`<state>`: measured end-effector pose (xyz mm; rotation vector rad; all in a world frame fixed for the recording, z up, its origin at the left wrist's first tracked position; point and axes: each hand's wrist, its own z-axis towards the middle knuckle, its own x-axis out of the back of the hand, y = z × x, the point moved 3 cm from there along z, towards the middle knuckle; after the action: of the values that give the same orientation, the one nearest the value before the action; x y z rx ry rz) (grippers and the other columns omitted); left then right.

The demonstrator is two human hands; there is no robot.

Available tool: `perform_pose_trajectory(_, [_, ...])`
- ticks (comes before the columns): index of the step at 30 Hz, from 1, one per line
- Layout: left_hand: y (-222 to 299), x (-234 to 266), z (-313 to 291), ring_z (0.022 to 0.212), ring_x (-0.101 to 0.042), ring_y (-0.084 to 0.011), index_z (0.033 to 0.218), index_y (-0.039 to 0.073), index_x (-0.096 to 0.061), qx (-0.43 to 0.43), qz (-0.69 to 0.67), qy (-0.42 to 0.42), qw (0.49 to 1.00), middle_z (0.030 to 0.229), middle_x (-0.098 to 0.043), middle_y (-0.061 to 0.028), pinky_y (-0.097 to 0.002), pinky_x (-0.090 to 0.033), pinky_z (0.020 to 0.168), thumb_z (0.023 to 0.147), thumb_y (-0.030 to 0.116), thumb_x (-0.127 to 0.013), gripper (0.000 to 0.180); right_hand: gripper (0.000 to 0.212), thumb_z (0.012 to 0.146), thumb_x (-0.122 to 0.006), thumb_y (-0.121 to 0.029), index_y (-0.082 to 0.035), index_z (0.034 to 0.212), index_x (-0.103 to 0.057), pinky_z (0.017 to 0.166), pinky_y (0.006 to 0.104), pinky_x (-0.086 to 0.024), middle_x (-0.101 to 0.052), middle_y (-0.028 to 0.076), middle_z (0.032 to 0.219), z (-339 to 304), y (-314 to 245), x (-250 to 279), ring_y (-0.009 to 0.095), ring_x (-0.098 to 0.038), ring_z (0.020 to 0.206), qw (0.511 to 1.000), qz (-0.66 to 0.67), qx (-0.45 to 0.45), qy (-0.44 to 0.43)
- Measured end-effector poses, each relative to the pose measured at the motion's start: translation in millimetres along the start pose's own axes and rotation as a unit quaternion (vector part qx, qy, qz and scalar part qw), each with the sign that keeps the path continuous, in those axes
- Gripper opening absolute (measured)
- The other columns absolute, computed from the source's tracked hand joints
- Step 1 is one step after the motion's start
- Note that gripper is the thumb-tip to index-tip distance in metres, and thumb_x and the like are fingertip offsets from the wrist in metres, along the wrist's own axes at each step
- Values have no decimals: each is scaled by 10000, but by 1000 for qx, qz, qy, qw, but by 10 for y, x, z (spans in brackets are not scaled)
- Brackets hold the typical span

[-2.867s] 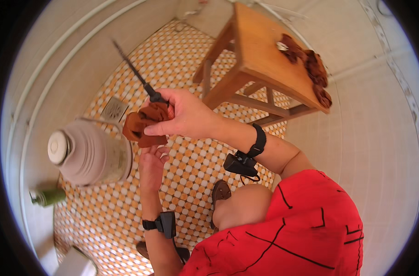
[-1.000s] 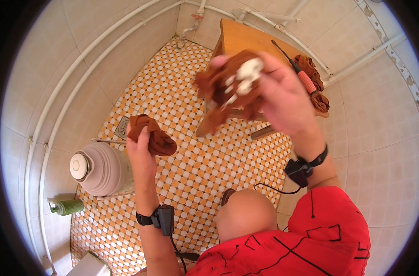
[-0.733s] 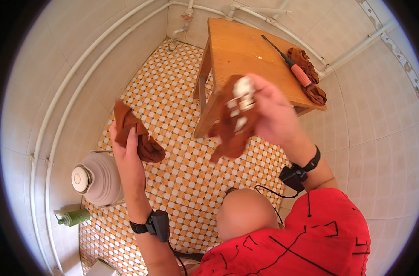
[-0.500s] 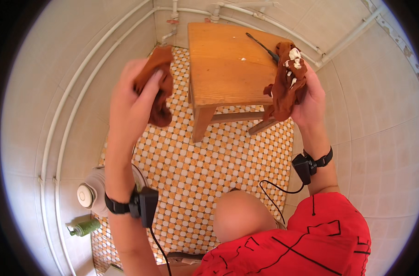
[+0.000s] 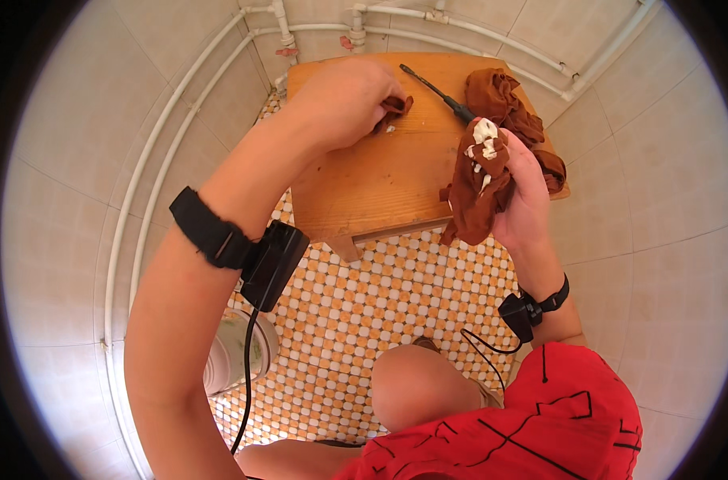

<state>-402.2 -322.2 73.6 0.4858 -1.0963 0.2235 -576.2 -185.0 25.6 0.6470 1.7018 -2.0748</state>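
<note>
My left hand [image 5: 349, 100] is closed round a brown cloth [image 5: 395, 107], low over the top of a wooden stool [image 5: 364, 192], apparently touching it. A white crumb [image 5: 390, 128] lies on the wood beside that cloth. My right hand [image 5: 528, 188] grips another brown cloth [image 5: 472, 196] over the stool's near right edge; white chunks [image 5: 485, 138] are smeared on it. A screwdriver [image 5: 434, 91] lies on the stool top between the hands, its dark handle partly behind the right-hand cloth. More crumpled brown cloth [image 5: 496, 94] rests at the stool's far right, behind my right hand.
White pipes [image 5: 460, 32] with red valve handles [image 5: 346, 42] run along the tiled walls behind and left of the stool. A pale bucket [image 5: 260, 344] stands on the patterned floor under my left forearm. Black cables [image 5: 248, 384] hang from both wrist bands.
My left hand has moved right and forward with its cloth, from beside the stool onto its top. The right hand has shifted slightly left and nearer, uncovering the cloth at the stool's far right.
</note>
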Motion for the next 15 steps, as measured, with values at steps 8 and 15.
perform_pose_trajectory(8, [159, -51, -282, 943, -583, -329, 1014, 2, -655, -84, -55, -124, 987, 1035, -597, -123, -368, -502, 790, 733, -94, -571, 309, 316, 954, -453, -120, 42, 1223, -494, 861, 303, -523, -617, 87, 1129, 3, -27, -33, 145, -617, 995, 998, 30, 10, -62])
perform_pose_trajectory(15, [314, 467, -1425, 886, -630, -203, 1112, 16, -597, 267, -424, -166, 849, 975, -632, -96, -315, -518, 772, 853, -45, -542, 273, 272, 982, -443, -144, 14, 1185, -533, 780, 269, -522, -634, 46, 1064, 97, 43, -415, 128, -625, 917, 996, 11, -64, -66])
